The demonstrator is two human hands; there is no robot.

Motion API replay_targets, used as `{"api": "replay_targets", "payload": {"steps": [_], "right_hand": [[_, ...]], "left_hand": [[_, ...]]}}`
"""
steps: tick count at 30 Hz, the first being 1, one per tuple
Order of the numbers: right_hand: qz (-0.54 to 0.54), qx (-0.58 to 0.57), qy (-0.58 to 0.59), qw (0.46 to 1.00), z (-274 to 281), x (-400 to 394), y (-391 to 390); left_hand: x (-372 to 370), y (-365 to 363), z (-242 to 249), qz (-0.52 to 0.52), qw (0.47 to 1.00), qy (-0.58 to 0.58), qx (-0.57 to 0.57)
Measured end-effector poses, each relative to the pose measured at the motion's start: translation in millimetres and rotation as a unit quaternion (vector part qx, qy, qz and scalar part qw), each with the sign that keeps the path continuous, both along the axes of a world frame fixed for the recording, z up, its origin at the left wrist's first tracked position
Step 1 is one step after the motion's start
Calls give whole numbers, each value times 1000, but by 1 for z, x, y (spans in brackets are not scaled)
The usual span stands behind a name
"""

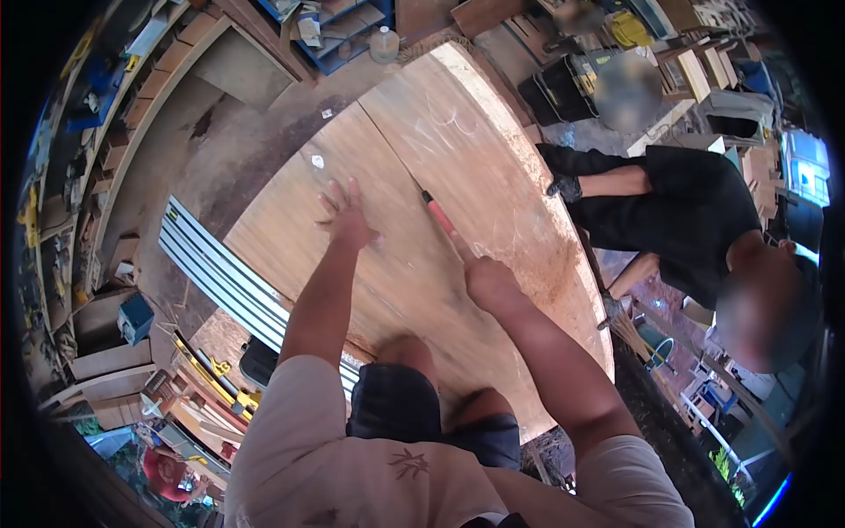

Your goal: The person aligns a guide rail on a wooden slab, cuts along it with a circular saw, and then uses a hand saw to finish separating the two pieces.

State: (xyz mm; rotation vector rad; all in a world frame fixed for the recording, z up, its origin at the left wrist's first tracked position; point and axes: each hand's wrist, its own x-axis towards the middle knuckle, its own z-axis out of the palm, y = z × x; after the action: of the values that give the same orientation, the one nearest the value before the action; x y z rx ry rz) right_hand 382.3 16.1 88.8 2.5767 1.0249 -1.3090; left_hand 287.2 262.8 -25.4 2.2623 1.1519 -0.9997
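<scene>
A large wooden board [396,255] lies beneath me, with a thin dark line running from its upper edge toward the middle. My left hand [349,218] rests on the board with its fingers spread, left of that line. My right hand [489,282] is closed round the near end of a slim tool [441,216] with a red section and a black tip. The tip meets the lower end of the dark line. My knees are on or close to the board's near part. Faint pale marks show on the board's right half.
A co-worker in dark clothes [695,207] bends at the board's right edge, gloved hands near it. Long metal rails [220,261] lie along the left side. A blue shelf [348,40] and a clear jug [385,44] stand beyond. Another person in red [165,473] is at lower left.
</scene>
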Motion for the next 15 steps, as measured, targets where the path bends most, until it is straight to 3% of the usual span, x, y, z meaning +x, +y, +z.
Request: {"api": "replay_targets", "payload": {"steps": [2,5,7,9,11,13,15], "right_hand": [[25,-35,23,999,13,1,5],[5,-135,95,986,99,3,-10],[-5,-150,82,985,110,-2,-19],[-17,-165,70,984,82,-1,-14],[-28,-52,31,998,6,-3,-3],[-20,-40,24,999,3,4,6],[-17,-93,55,994,45,3,1]], "left_hand": [[-4,-2,-4,-3,1000,-4,0],[-1,-1,-4,0,1000,-9,3],[-2,3,-6,3,1000,-2,7],[-1,1,-11,1,1000,3,9],[-7,-8,-7,1,1000,-3,3],[-3,3,-4,2,1000,-14,13],[-6,1,-7,1,1000,-27,11]]}}
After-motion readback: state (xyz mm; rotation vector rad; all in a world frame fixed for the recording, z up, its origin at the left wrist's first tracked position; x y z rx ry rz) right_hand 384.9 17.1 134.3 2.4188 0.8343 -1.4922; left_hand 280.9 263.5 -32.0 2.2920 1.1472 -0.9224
